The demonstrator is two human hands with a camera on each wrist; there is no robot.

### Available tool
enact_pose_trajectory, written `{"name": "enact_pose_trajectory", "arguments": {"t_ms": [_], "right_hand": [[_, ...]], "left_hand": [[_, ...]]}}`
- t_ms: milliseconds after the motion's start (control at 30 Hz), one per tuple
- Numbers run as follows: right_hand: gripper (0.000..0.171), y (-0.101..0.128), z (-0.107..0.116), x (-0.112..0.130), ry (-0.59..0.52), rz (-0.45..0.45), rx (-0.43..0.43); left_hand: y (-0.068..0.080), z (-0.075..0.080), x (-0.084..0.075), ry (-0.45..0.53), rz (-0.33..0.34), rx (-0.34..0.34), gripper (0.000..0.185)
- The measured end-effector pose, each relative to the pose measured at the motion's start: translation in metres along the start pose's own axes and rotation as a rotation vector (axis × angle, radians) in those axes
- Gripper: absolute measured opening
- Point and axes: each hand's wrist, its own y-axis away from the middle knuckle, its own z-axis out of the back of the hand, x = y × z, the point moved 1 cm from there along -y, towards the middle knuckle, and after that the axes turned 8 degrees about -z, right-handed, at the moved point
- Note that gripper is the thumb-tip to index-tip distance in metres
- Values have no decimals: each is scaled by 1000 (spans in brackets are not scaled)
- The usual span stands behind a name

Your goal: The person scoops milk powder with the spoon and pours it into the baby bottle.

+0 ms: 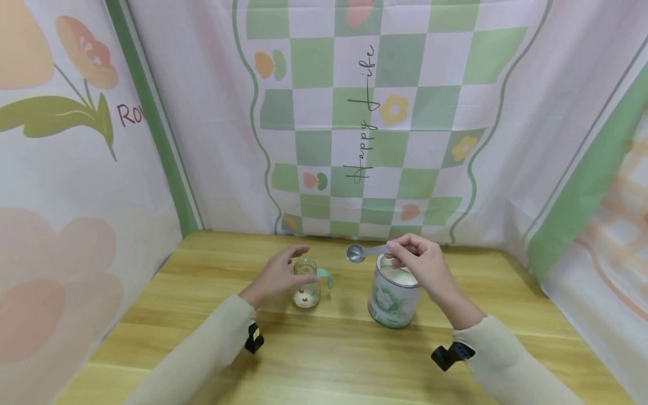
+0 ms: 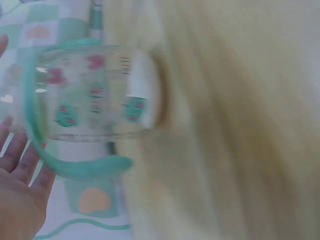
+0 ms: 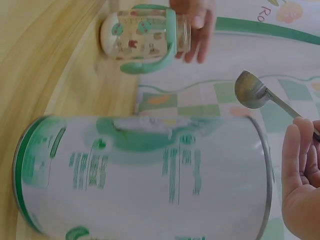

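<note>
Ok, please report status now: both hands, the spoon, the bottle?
Right hand pinches spoon above open powder can. Left hand open beside small bottle, fingers at its rim. Nothing between spoon and bottle.

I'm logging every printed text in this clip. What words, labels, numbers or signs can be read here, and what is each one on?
"Happy Life", in script running up the checked backdrop cloth.
"Ro", cut off at the fold, on the left wall cloth.
Green print on the tin: too blurred to read.
Scale marks and small pictures on the glass bottle: too blurred to read.
Metal spoon: no lettering visible.
</note>
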Motion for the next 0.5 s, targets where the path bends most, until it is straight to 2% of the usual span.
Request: {"name": "enact_pose_trajectory", "arguments": {"t_ms": [133,333,500], "right_hand": [[41,4,9,-2,14,17,-22],[38,7,21,-2,18,38,-59],[37,9,29,-4,24,56,-84]], "left_hand": [[-7,5,-13,-17,-66,-17,79],[-17,7,-29,14,-116,-13,81],[-24,4,-43,23,-147,8,83]]}}
